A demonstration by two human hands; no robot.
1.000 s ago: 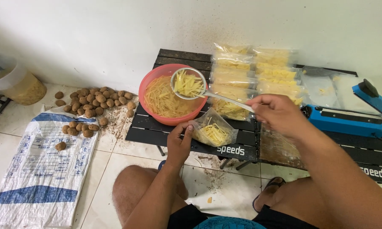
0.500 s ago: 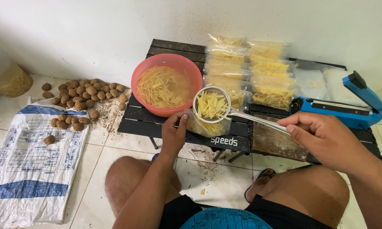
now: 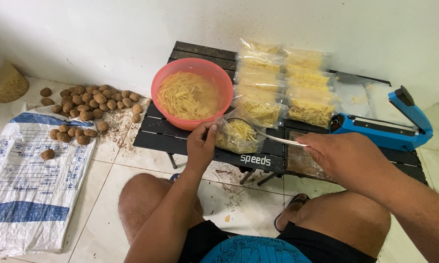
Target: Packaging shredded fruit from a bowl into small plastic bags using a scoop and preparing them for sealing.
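My left hand (image 3: 200, 146) pinches the mouth of the clear plastic bag (image 3: 236, 136) and props it open on the black slatted table (image 3: 156, 139), just in front of the red bowl (image 3: 192, 92). My right hand (image 3: 343, 156) is clenched around the thin metal handle of the wire strainer (image 3: 241, 127), whose round basket sits tipped inside the bag's opening with pale potato strips (image 3: 239, 134) spilling into it. To do this well, I judge the bag's lip should stay stretched wide and low against the table edge while the strainer rolls slowly, so the wet strips slide off the mesh rather than cling or drop over the rim; a light tap on the handle would free stragglers. The film is thin, glossy and floppy, so it will sag if my pinch loosens. The strips are slim, square-cut and slick, lying in cloudy water in the smooth plastic bowl. Behind the bag, filled packets (image 3: 287, 83) lie flat in rows, and a blue heat sealer (image 3: 382, 126) sits to the right. On the tiled floor, rough brown potatoes (image 3: 88, 104) are heaped beside a woven white sack (image 3: 29, 190).
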